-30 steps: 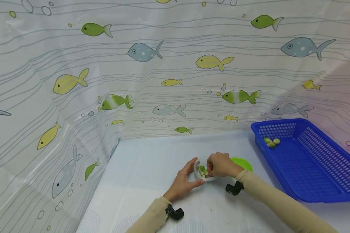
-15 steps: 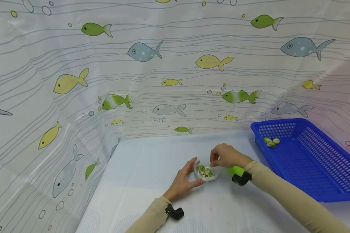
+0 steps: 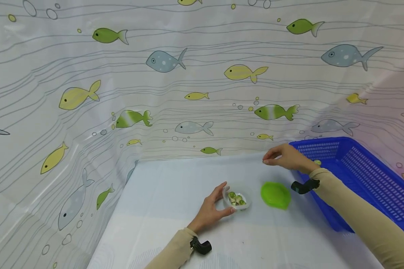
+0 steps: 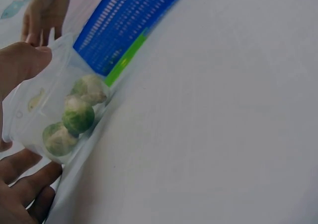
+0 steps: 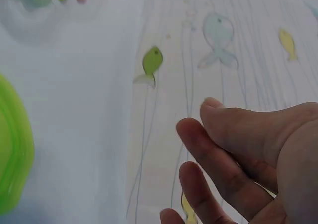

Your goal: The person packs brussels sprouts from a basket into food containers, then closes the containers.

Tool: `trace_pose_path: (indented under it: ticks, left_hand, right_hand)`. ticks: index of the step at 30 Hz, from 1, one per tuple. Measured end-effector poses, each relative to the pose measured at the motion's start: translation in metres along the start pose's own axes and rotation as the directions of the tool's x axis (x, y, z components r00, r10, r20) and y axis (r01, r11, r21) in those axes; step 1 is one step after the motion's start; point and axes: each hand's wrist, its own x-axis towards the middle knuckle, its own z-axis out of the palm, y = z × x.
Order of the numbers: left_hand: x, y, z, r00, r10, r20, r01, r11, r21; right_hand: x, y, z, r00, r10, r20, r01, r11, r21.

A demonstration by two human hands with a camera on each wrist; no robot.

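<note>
A small clear plastic container [image 3: 226, 197] stands on the white table with several Brussels sprouts [image 4: 78, 115] inside. My left hand [image 3: 210, 210] holds it from the left, thumb on the near side and fingers around the far side. Up and to the right, my right hand [image 3: 287, 157] is in the air beside the blue basket's left end. Its fingers are loosely bent with nothing between them, as the right wrist view shows. A bright green lid [image 3: 276, 195] lies flat to the right of the container.
The large blue plastic basket [image 3: 360, 183] stands at the right of the table. A sprout [image 3: 318, 162] shows inside its far left corner, partly behind my right wrist. A fish-patterned curtain [image 3: 202, 112] rises behind the table and along its sides.
My right hand has come out of the container and moved up and right toward the basket, uncovering the sprouts and the green lid. The left hand has kept its hold on the container.
</note>
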Motion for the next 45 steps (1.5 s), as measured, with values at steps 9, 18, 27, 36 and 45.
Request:
trace_pose_path:
  ticks: [9,18,27,36,45]
  left_hand:
    - [-0.004,-0.003,-0.001,1.0,0.004,-0.007,-0.004,1.0,0.009]
    - [-0.006,-0.003,0.0,1.0,-0.012,-0.004,0.012,1.0,0.004]
    - [-0.006,-0.002,0.0,1.0,-0.021,-0.008,0.021,1.0,0.006]
    - [-0.005,0.0,0.0,1.0,-0.02,-0.008,0.02,1.0,0.009]
    - [-0.002,0.0,0.0,1.0,-0.016,-0.01,0.016,1.0,0.003]
  right_hand:
    - [-0.013,0.052,-0.04,0.984,0.093,-0.152,-0.099,0.994,-0.034]
    - [-0.029,0.103,-0.056,0.951,0.162,-0.264,-0.176,0.984,-0.031]
    - [-0.043,0.141,-0.06,0.936,0.24,-0.258,-0.264,0.963,-0.063]
    - [-0.048,0.168,-0.062,0.933,0.23,-0.277,-0.274,0.953,-0.13]
    - [-0.05,0.175,-0.063,0.913,0.268,-0.307,-0.33,0.928,-0.171]
